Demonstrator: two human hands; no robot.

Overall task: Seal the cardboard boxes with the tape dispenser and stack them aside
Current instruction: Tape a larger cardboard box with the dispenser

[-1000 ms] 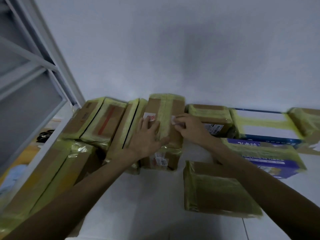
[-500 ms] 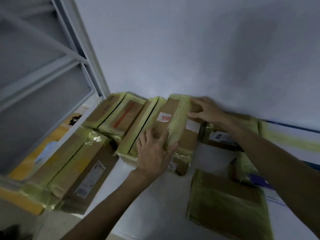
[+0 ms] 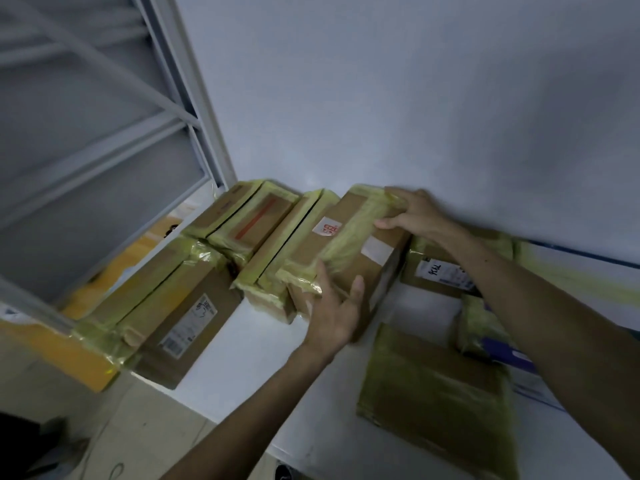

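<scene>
Your right hand [image 3: 412,214] is hooked over the far end of the box [image 3: 349,244], fingers curled down its back edge by the wall [image 3: 381,98], thumb lying on top. Your left hand [image 3: 334,306] is spread flat against the near end, fingers straight over the taped corner and thumb up the right side. The box lies tilted at the back of the white table [image 3: 249,344], wrapped lengthwise in yellowish tape, leaning against the row of taped boxes [image 3: 277,244] to its left. On its top you have a white sticker [image 3: 328,227] with red print, too blurred to read, and a plain white label [image 3: 377,249] just right of the tape band. Just right of the box, under your right forearm, a low box [image 3: 436,271] carries a white label with handwriting that looks like "TY4". At the table's left edge a long box [image 3: 187,327] shows a shipping label with a barcode; its fine print is too small to read. One box in the row bears a red stripe [image 3: 256,223]. Near you on the right lies a flat parcel [image 3: 433,386] fully covered in tape, and beyond it a blue-and-white carton [image 3: 512,362], its lettering hidden by your arm.
</scene>
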